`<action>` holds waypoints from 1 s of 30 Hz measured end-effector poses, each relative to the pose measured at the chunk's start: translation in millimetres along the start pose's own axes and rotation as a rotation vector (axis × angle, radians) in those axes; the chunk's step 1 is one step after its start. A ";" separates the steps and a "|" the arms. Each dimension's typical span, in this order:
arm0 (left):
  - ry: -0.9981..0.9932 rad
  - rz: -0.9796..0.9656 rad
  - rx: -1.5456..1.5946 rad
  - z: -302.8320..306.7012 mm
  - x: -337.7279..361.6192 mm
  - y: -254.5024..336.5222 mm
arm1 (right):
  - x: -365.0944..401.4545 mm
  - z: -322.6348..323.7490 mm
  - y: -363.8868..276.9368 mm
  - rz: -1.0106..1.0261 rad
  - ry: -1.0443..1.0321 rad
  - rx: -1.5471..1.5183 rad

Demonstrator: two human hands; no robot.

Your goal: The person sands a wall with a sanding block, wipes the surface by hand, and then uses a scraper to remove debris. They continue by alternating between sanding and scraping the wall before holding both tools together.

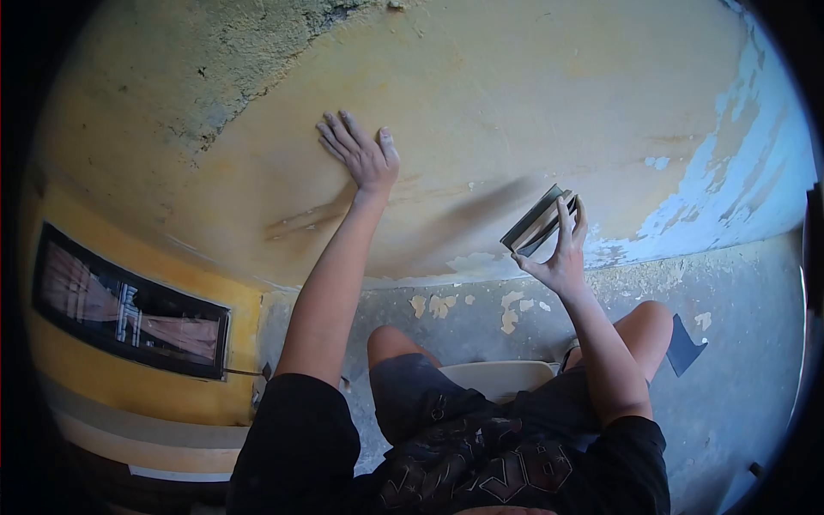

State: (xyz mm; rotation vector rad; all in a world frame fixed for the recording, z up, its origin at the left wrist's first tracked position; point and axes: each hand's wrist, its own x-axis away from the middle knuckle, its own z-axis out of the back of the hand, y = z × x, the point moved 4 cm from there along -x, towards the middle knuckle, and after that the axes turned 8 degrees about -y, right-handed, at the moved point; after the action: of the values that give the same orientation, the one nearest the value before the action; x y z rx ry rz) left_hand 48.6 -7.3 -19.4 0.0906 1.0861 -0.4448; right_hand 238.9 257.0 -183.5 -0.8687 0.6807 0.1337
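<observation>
My left hand (360,159) lies against the yellowish wall (481,112), fingers stretched out and thumb apart, with pale dust on the fingertips. To its right, my right hand (562,253) grips a sanding block (541,221) by its edges, thumb at the lower end and fingers over the upper end. The block looks wrapped in dark sandpaper, and its dark face is turned toward the wall. A long shadow falls on the wall beside it.
Rough bare plaster (249,64) shows at upper left, and peeling light-blue paint (730,163) at right. Paint flakes (511,313) and a dark sheet piece (684,346) lie on the grey floor (747,343). A pale seat (498,375) is under me. A curtained window (129,300) is at left.
</observation>
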 end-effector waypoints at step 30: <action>0.243 -0.452 0.102 79.5 -157.3 70.8 | -3.4 15.5 19.5 -0.039 0.004 -0.016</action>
State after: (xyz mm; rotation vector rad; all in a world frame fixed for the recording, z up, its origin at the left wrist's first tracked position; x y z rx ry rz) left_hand 81.8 82.3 144.7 -0.0135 1.3258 -0.9137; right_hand 236.6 281.7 -187.4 -0.8978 0.6664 0.1027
